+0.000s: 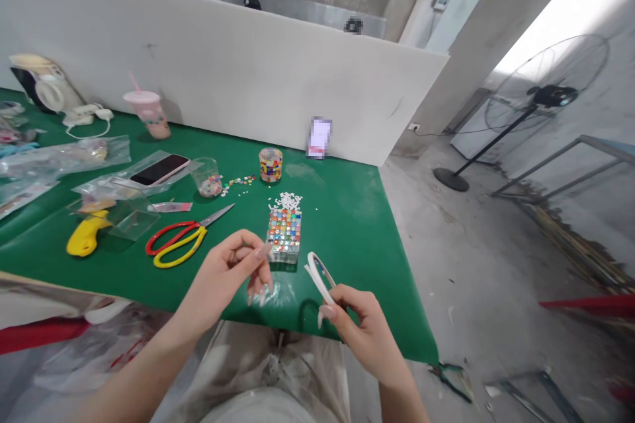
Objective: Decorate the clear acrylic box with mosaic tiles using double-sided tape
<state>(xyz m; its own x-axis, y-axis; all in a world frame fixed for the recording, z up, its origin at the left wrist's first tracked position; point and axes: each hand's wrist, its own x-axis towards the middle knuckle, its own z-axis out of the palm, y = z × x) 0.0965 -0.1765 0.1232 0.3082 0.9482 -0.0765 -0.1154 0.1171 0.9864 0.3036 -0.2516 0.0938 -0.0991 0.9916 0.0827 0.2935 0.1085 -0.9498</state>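
My right hand grips a narrow white ring, which looks like a roll of tape with a loose end sticking out on its left. My left hand is closed, thumb and index fingertip pinched together near a clear box topped with colourful mosaic tiles. Whatever sits in that pinch is too small to make out. Just behind the tiled box lies a heap of small white pieces. A round container covered in coloured tiles stands farther back.
Red-and-yellow scissors lie left of my hands, near a yellow tool and a clear plastic box. Behind them are a tipped cup of tiles, a phone and a pink tumbler. A lit phone leans on the white partition.
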